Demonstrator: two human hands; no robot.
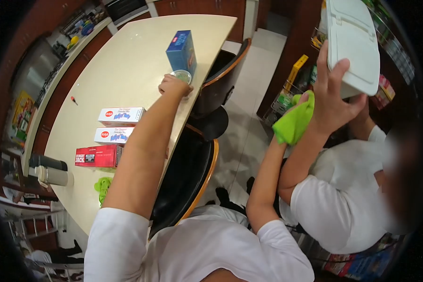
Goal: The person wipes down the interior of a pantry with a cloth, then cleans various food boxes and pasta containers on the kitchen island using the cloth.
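My left hand (pixel 175 86) is closed around a small round container with a clear top (pixel 181 75), at the right edge of the table. A blue box (pixel 181 50) stands upright just beyond it. My right hand (pixel 304 97) holds a bright green cloth (pixel 294 123) out to the right, near the shelves; most of its fingers are hidden by the cloth and a co-worker's arm. Right beside it, the co-worker's hand (pixel 336 101) supports a white lidded bin (pixel 352 47).
Two white boxes (pixel 121 116) and a red Hungry Jack box (pixel 97 156) lie on the cream table (pixel 127 61). Near them are another green cloth (pixel 102 189) and a beige tumbler (pixel 54 176). Black chairs (pixel 188 164) line the table's right side. A stocked rack (pixel 284 101) stands at right.
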